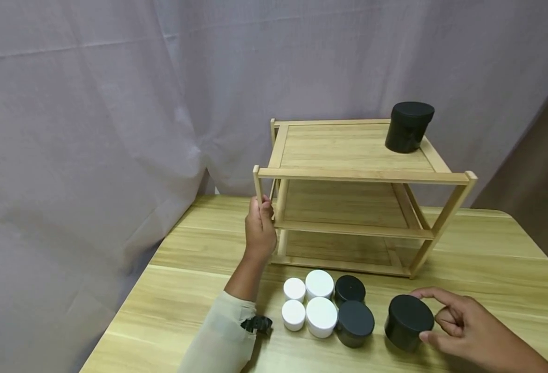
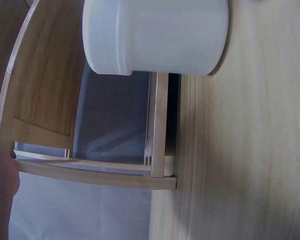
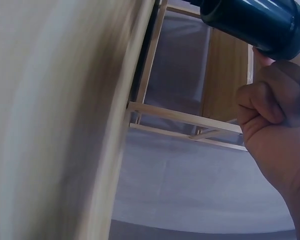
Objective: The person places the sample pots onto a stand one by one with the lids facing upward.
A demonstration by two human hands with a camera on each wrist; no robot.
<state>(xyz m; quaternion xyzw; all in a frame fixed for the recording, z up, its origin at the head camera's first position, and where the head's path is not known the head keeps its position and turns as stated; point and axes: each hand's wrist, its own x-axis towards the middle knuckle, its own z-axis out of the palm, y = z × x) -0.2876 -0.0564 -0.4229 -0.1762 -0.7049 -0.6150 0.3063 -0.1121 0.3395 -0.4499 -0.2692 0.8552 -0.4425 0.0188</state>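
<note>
With my right hand I pinch a black lidded jar by its rim, between thumb and index finger, at the table's front right. In the right wrist view the same jar is tilted across the top corner. My left hand grips the front left post of a three-tier wooden shelf. Between the hands stand several white jars and two black jars, grouped in two rows. Another black jar stands upright on the top tier at the back right.
The wooden table bears the shelf and the jars. A grey curtain hangs behind and along the left side. A black band circles the left sleeve. In the left wrist view, a white jar looms close to the camera.
</note>
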